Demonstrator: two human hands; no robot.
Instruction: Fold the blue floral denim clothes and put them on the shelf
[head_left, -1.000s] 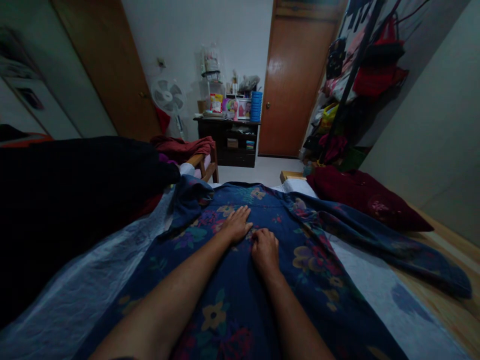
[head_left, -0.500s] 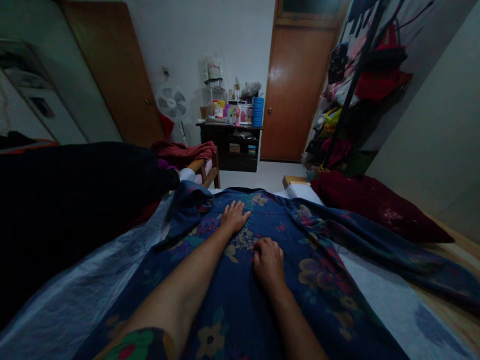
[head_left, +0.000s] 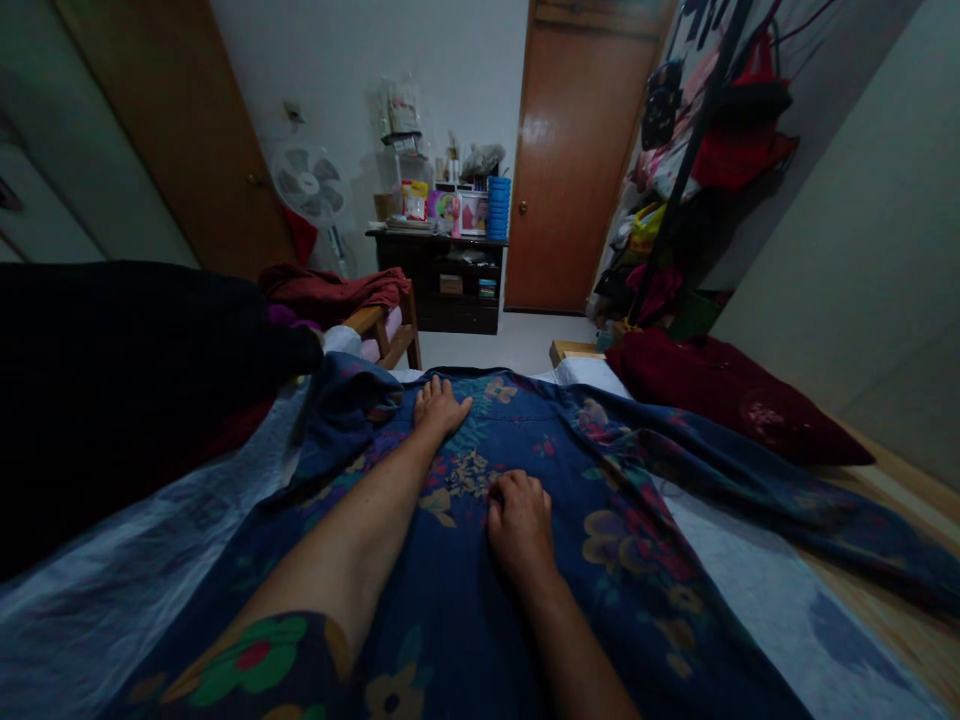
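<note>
A dark blue long-sleeved garment with printed flowers (head_left: 551, 445) lies spread across a bed, its collar end away from me. My left hand (head_left: 442, 405) rests flat on it near the collar, fingers stretched forward and thumb out to the right. Closer to me, my right hand (head_left: 521, 520) rests on the middle of the cloth with its fingers curled under. The fingertips are hidden, so whether it grips any fabric does not show. One sleeve (head_left: 750, 490) reaches out to the right; the other sleeve (head_left: 345, 395) is bunched at the left.
Black cloth (head_left: 150, 330) is heaped on the left. A maroon pillow (head_left: 727, 395) lies at the right on the bed's white sheet (head_left: 757, 560). Beyond stand a fan (head_left: 309, 185), a dark cabinet (head_left: 457, 285) with items on top, and a wooden door (head_left: 585, 160). Bags hang at the right.
My left hand has slid a little forward over the cloth towards the collar. My right hand stays at the same place on the garment. The view has turned slightly right and down.
</note>
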